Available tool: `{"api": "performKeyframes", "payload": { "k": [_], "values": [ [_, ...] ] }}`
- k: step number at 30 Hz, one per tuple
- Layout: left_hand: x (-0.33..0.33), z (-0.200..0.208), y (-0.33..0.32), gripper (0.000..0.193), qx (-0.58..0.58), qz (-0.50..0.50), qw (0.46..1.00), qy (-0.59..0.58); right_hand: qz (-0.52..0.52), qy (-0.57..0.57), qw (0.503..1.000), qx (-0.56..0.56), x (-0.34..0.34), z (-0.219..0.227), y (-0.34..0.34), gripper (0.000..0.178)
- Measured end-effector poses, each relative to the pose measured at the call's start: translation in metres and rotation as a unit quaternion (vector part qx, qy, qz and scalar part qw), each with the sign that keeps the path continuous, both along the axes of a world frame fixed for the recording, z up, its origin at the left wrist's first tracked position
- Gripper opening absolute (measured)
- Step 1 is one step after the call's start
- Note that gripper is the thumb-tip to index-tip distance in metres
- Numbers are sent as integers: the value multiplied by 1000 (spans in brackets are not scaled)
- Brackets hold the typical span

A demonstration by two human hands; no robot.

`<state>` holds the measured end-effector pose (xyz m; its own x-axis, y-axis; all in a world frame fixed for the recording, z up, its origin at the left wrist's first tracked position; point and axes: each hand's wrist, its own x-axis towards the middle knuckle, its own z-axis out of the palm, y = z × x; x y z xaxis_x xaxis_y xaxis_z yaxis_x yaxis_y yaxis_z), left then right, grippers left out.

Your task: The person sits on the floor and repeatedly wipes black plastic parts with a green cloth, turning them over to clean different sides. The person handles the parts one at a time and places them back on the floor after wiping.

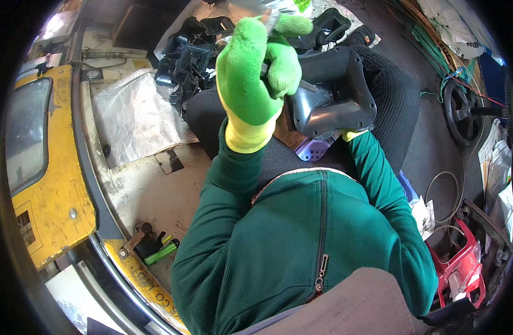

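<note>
My left hand [256, 72], in a bright green glove with a yellow cuff, is raised over my lap with its fingers curled in. A small greyish piece [272, 23] shows between the fingers near the top; it is blurred and I cannot make out its kind. Just right of this hand is a glossy black moulded plastic part [354, 92], with a hollow middle, flared edges and small holes at the corners. My right hand is behind this part, with only its yellow cuff [354, 134] visible at the lower edge; its fingers are hidden.
Several black plastic parts [184, 61] are heaped at far left, beside a clear plastic sheet [130, 114]. Below my lap shows a purple perforated stool or basket [312, 149]. Left stands a yellow machine panel [58, 195]; a green-handled tool [161, 253] lies nearby. A red plastic stool [460, 268] is at right.
</note>
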<state>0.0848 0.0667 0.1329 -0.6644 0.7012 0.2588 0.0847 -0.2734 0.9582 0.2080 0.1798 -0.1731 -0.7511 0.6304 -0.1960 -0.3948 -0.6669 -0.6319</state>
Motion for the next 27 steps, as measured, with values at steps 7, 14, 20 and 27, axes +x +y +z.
{"api": "performKeyframes", "payload": {
  "k": [7,14,20,27],
  "values": [
    [20,-90,31,44,-65,11,997,-47,15,-6,1000,4,-9,2,-10,41],
    [7,-74,19,41,-60,-146,987,-36,16,-10,1000,9,-7,2,-6,41],
    [-8,-9,9,23,76,-81,993,45,21,-16,999,22,-11,2,-5,41],
    [11,-58,36,19,-71,-16,992,105,46,-21,998,30,-5,0,-7,41]
  ]
}}
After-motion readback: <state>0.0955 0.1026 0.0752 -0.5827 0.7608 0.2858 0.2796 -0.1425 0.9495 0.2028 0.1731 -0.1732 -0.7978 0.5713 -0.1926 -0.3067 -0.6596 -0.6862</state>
